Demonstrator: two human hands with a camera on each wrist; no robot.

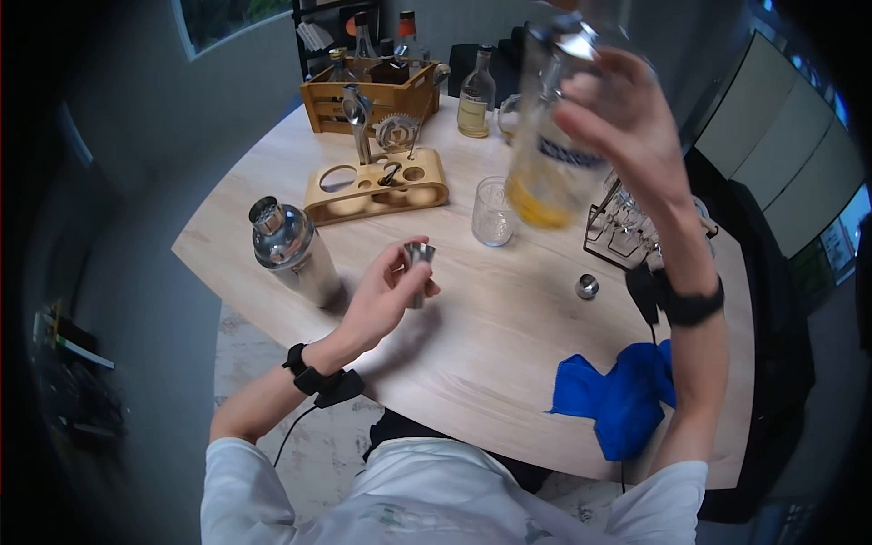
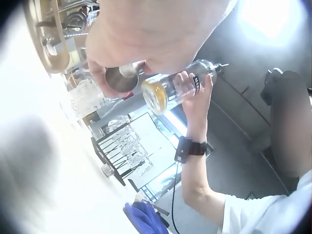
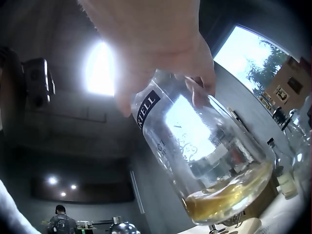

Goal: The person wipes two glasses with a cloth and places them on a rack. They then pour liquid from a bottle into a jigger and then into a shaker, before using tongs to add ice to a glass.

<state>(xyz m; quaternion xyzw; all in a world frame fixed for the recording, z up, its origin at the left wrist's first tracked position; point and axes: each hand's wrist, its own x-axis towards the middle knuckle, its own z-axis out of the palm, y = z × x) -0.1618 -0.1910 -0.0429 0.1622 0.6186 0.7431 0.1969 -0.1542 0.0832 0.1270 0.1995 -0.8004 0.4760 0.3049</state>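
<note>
The left hand (image 1: 386,289) holds a small metal jigger (image 1: 419,272) between thumb and fingers above the table; the left wrist view shows the jigger's cup (image 2: 122,79) from its end. Raised at the right, the right hand (image 1: 627,123) grips a large clear bottle (image 1: 552,173) around its upper part. In the right wrist view amber liquid (image 3: 229,195) lies low in the tilted bottle. A patterned glass (image 1: 493,213) stands on the table between the two hands. Left of the left hand is a metal shaker (image 1: 295,252), its cap on.
A wooden bar-tool stand (image 1: 377,186), a crate of bottles (image 1: 371,95) and a labelled bottle (image 1: 476,95) stand at the back. On the right are a rack of glasses (image 1: 622,227), a small metal cup (image 1: 587,287) and a blue cloth (image 1: 618,400) near the front edge.
</note>
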